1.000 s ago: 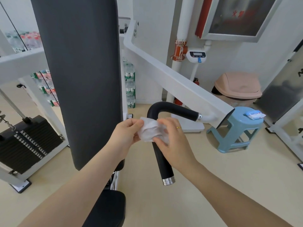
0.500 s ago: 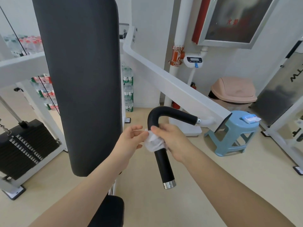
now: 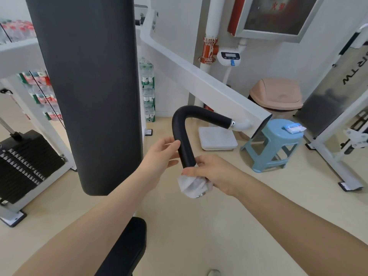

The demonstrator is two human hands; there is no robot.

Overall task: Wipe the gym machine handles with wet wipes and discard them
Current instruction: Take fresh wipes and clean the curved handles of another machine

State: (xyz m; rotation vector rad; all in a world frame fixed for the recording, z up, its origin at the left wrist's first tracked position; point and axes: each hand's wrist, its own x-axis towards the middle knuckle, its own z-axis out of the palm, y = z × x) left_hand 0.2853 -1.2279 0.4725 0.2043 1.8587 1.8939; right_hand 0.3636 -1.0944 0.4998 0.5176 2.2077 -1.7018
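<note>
Right hand (image 3: 217, 174) grips a crumpled white wipe (image 3: 192, 185) wrapped round the lower end of the black handle (image 3: 184, 140), fingers curled about both. Left hand (image 3: 161, 156) rests beside the handle above the wipe, fingers relaxed and nearly straight, fingertips touching the grip. Wipe pack (image 3: 294, 128) lies on the blue stool (image 3: 272, 144); pink bin (image 3: 276, 94) stands behind it.

Beige floor (image 3: 258, 206); white walls (image 3: 298, 62); a blue stool (image 3: 266, 154) near a pink bin (image 3: 276, 94).
</note>
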